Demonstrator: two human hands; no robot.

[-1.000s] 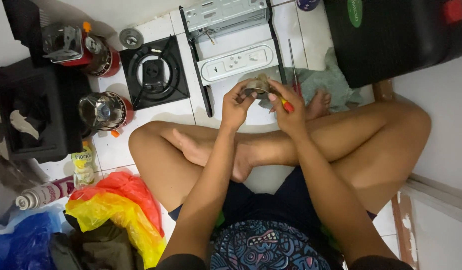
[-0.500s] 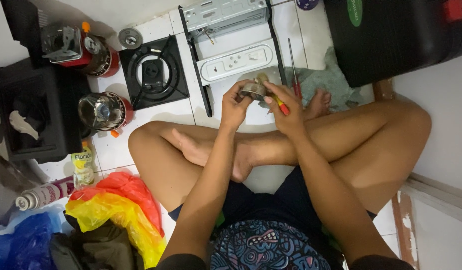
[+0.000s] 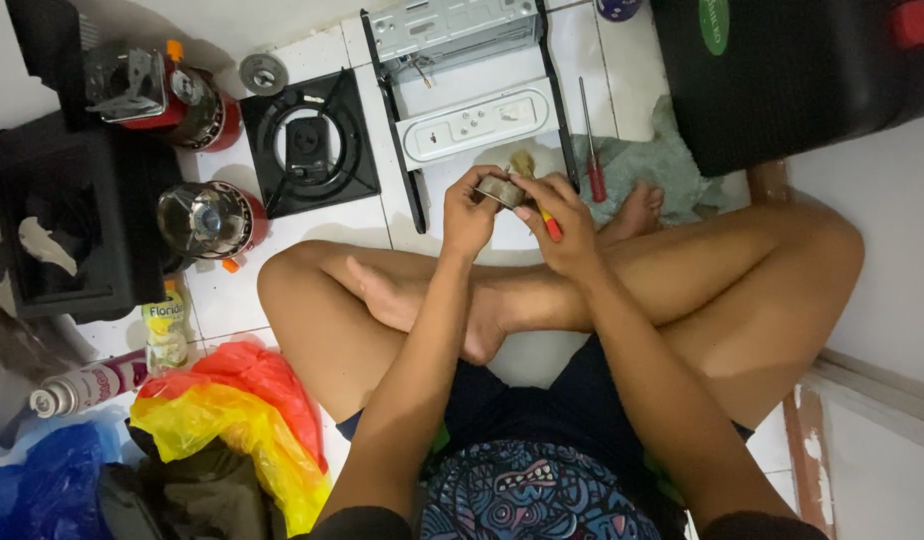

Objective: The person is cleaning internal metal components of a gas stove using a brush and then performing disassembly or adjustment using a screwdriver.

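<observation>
I sit cross-legged on a white tiled floor. My left hand [image 3: 470, 212] grips a small round metal part [image 3: 502, 190] from its left side. My right hand [image 3: 565, 222] holds a brush with a red and yellow handle [image 3: 549, 222]; its pale bristles [image 3: 523, 163] rest at the top of the metal part. Both hands are together above my crossed shins, just in front of a dismantled grey metal chassis [image 3: 477, 118].
A black gas burner [image 3: 308, 143] lies at the chassis's left. A red screwdriver [image 3: 593, 160] lies on a grey-green cloth [image 3: 654, 170]. Two red canister stoves [image 3: 210, 218] and a black case [image 3: 57, 230] stand left. Plastic bags [image 3: 232, 420], a spray can [image 3: 87, 383], a black box [image 3: 792, 70].
Both hands stay together on the metal part. The brush in my right hand has shifted slightly, its bristles now showing above the part.
</observation>
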